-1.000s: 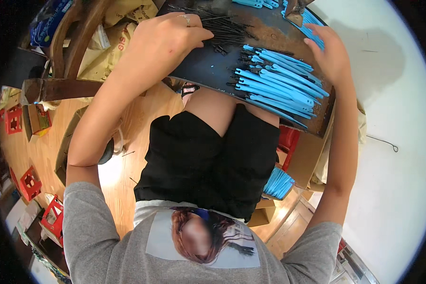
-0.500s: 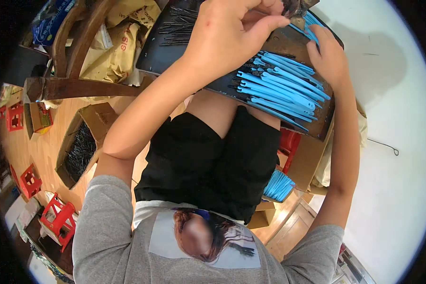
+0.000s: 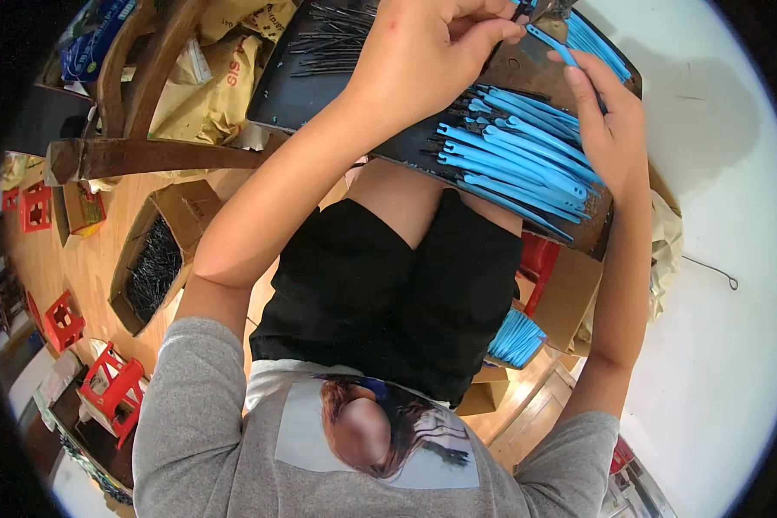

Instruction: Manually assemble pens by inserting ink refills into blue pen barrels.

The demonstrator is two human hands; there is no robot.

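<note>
Both hands met above a dark tray (image 3: 337, 104) on the person's lap. Left hand (image 3: 432, 52) pinched closed on one blue plastic strip (image 3: 551, 45); right hand (image 3: 609, 125) touched it, fingers loosely curled. More blue strips (image 3: 518, 164) lay heaped below, thin black pins (image 3: 332, 39) further left.

I saw a cardboard box (image 3: 151, 263) of dark metal pins on the wooden floor (image 3: 86, 268), red plastic stools (image 3: 112, 388) nearby, and a wooden chair (image 3: 121, 155).
</note>
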